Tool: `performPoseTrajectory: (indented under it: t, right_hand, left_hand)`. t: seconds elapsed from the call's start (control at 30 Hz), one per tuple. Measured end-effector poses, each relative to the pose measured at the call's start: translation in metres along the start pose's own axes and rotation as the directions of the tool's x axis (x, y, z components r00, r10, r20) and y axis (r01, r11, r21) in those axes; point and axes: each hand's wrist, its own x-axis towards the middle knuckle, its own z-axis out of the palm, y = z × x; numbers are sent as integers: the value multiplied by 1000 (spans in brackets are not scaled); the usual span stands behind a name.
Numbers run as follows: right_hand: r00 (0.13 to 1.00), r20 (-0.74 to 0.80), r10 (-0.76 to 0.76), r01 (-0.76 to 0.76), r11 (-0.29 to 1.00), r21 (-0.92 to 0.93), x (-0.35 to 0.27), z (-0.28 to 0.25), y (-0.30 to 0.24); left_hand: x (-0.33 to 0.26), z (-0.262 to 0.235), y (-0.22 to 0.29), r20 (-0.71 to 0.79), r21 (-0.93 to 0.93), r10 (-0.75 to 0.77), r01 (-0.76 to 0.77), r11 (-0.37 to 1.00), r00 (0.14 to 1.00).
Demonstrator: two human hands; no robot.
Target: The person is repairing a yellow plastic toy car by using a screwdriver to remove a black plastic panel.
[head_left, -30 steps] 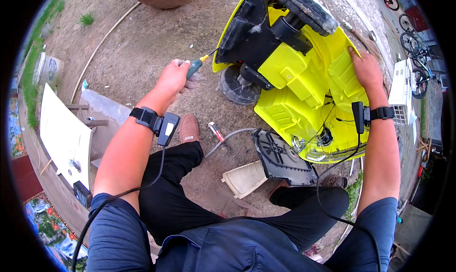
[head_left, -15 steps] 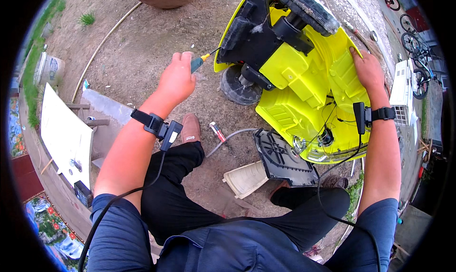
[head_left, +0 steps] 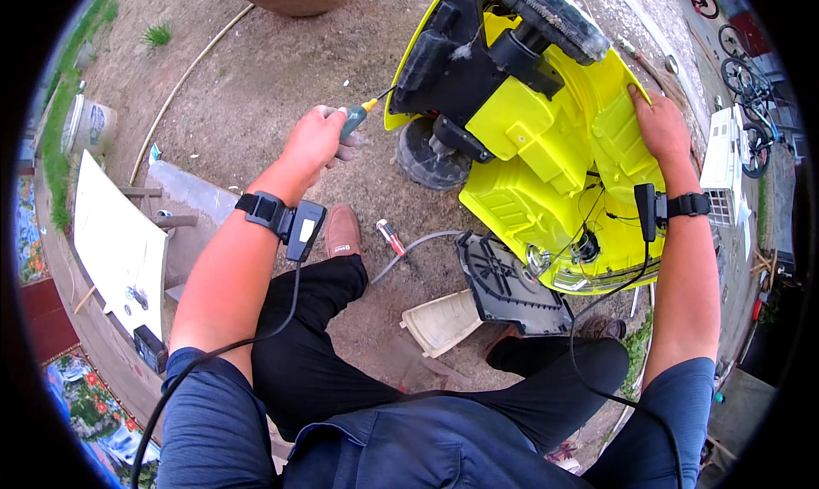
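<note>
A screwdriver with a green and yellow handle is in my left hand, gripped by its rear end with some fingers loosened below it. Its dark shaft meets the left edge of a yellow plastic ride-on car body, which lies tipped with its underside showing. My right hand grips the body's right edge, thumb on the near face. A black plate and black wheels, one dusty wheel at the lower left, sit on the underside. Loose wires and a round lamp show inside the body.
Below the body lie a dark plastic panel and a beige tub. A red and white tool lies by my shoe. To the left stands a white board; a white slatted box is at the right.
My left hand has rolled around the screwdriver handle, and its lower fingers have opened out. The screwdriver tip stays at the body's edge. My right hand and the car body have not moved.
</note>
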Motion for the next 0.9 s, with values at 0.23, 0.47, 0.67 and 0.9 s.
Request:
performPoseTrajectory:
  t: [0.23,0.47,0.67,0.9]
  right_hand:
    - [1000,-2,-10,10,1000,-24,2,1,3]
    - [1000,1,-24,24,999,-33,4,3,1]
    - [1000,5,-7,7,1000,-27,1,-1,0]
    - [1000,4,15,-15,999,-30,0,-1,0]
  left_hand:
    - [7,3,-11,-115,235,209,-178,956,971]
    - [13,6,-37,-149,669,720,-468,578,678]
    - [4,5,-6,5,-110,0,1,994,1000]
    - [6,3,-5,13,-207,-65,67,976,998]
